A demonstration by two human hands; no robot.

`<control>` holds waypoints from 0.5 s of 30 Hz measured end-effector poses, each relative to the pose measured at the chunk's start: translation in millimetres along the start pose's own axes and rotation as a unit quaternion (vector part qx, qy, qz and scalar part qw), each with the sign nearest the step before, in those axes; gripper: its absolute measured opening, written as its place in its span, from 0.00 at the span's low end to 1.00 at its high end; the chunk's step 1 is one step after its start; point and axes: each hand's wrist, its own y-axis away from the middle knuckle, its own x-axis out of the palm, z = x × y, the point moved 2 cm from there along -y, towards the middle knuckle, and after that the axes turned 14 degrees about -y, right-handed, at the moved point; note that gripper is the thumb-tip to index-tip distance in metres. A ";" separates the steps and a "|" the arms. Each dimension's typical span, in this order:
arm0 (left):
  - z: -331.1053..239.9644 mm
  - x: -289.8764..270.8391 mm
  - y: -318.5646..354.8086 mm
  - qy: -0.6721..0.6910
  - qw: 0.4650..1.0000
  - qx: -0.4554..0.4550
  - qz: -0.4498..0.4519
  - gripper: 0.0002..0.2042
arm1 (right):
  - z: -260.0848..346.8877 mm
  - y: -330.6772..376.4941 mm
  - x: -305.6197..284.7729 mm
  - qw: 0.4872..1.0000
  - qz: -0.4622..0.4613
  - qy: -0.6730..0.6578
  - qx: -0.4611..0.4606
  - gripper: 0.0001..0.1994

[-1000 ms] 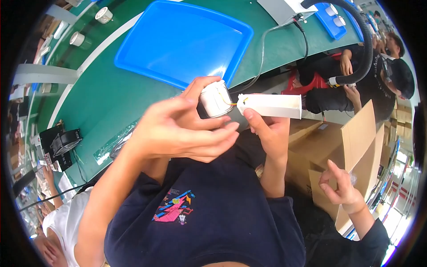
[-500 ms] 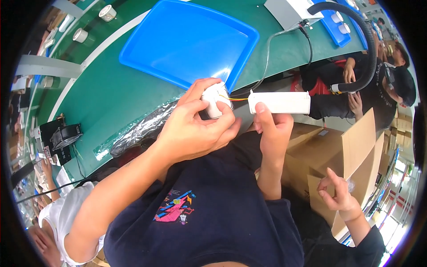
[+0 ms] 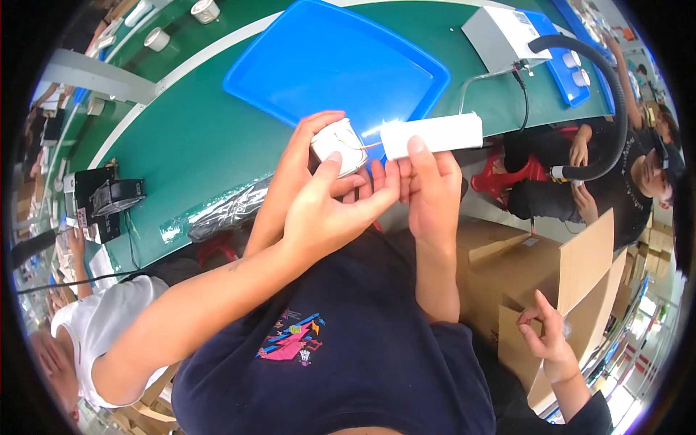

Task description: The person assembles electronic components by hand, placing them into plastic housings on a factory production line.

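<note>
My left hand [image 3: 322,196] is closed around a small white rounded housing [image 3: 338,143], the thumb pressing on its near side. Thin red and yellow wires [image 3: 372,146] run from this housing to a long white rectangular case [image 3: 442,134]. My right hand [image 3: 431,188] grips that case from below, with the thumb on its face. The fingertips of both hands come close together beneath the two parts. Both parts are held in the air over the near edge of a blue tray [image 3: 319,65]; what is inside the housing is too small to tell.
The tray lies on a green table [image 3: 181,138]. A grey box-shaped device [image 3: 500,36] with a black hose [image 3: 616,109] stands at the far right. Black plastic-wrapped goods [image 3: 228,212] lie at the near edge. A cardboard box [image 3: 493,272] and another person's hand [image 3: 549,335] are to the right.
Both hands have lifted the joined parts farther up toward the tray. The rectangular case is now tilted, its right end higher. The left fingers have loosened around the housing, showing more of it.
</note>
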 end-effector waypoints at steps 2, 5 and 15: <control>18.3 -2.7 -2.6 0.065 0.997 -0.027 -0.022 0.18 | -1.3 -8.1 12.3 0.995 0.010 0.078 -0.066 0.14; 30.2 -7.6 -7.4 -0.102 0.988 0.102 -0.051 0.18 | -9.8 -24.6 12.1 0.997 0.010 0.036 -0.064 0.13; 16.9 -43.5 -0.7 0.066 0.993 0.050 -0.086 0.21 | 6.1 -64.1 6.1 0.941 -0.002 0.319 -0.117 0.19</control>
